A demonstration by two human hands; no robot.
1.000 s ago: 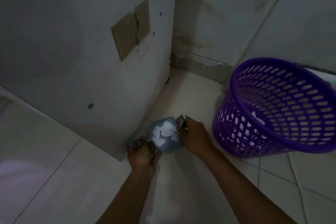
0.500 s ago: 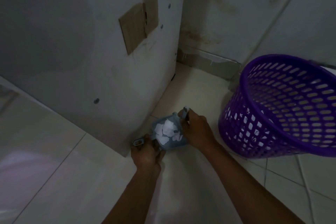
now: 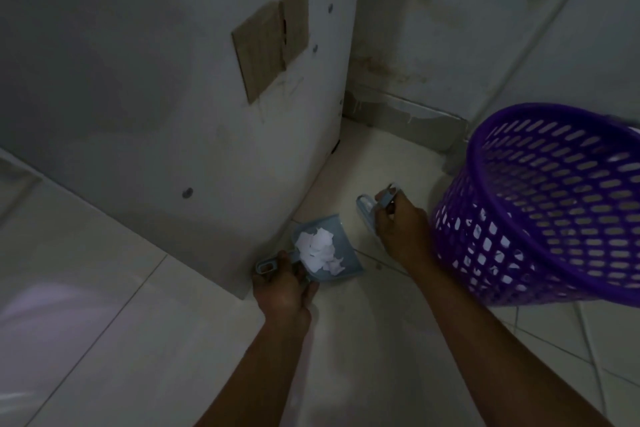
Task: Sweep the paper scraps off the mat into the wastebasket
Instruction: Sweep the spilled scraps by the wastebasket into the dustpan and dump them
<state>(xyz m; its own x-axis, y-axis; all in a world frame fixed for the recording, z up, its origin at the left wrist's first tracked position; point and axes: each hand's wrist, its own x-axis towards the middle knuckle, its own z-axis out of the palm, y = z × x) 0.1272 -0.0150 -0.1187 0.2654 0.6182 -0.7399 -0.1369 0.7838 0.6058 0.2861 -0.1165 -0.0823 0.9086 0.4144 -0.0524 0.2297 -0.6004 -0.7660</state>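
Note:
A small blue dustpan (image 3: 341, 256) sits low over the floor near the wall's corner, filled with white paper scraps (image 3: 320, 250). My left hand (image 3: 282, 291) grips its handle from behind. My right hand (image 3: 400, 229) is closed around a small blue brush (image 3: 370, 210), held a short way to the right of the pan and apart from it. The purple slotted wastebasket (image 3: 554, 211) stands tilted at the right, just beyond my right hand, with a few white scraps showing through its holes.
A grey wall panel (image 3: 173, 97) with a brown patch (image 3: 270, 45) juts out on the left, its corner right beside the dustpan. Pale floor tiles (image 3: 104, 322) spread around me. The room is dim.
My right hand has pulled the brush out of the dustpan and moved it right, toward the wastebasket. The dustpan with its scraps stays in my left hand.

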